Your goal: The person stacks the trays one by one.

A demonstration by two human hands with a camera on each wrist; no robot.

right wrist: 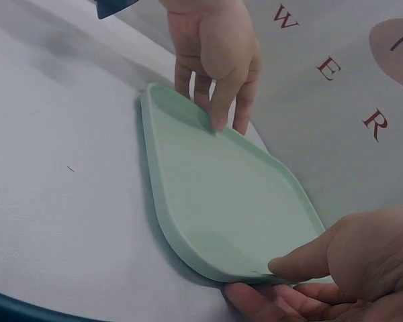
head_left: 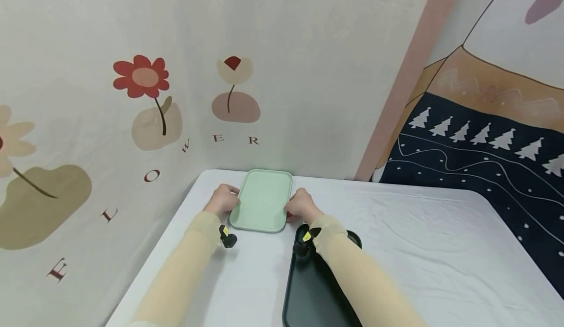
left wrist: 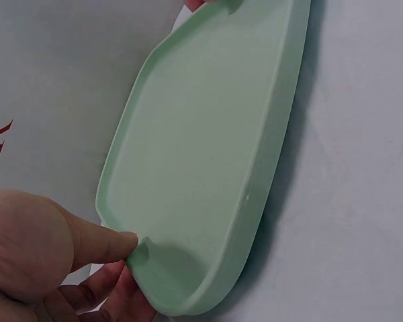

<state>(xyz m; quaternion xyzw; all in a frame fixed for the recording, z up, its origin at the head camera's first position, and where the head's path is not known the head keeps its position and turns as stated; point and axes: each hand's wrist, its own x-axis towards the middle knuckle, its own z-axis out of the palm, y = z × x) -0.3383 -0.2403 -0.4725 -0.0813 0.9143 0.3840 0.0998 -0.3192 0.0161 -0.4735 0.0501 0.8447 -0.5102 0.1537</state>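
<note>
A light green tray (head_left: 263, 200) with rounded corners and a low raised rim is near the back edge of the white table, bare inside. At its left long side my left hand (head_left: 223, 199) pinches the rim, thumb over the top and fingers beneath, as the left wrist view shows. My right hand (head_left: 302, 205) grips the opposite side the same way; in the right wrist view its thumb (right wrist: 299, 260) presses on the rim and its fingers curl under. Both hands hold the tray close over the cloth, where it casts a shadow.
A larger dark green tray (head_left: 319, 288) lies on the white tablecloth (head_left: 418, 248) nearer the front, partly under my right forearm. Behind the table rises a pale curtain (head_left: 308, 72) printed with flowers and letters. A dark patterned cloth (head_left: 476, 170) hangs at the right.
</note>
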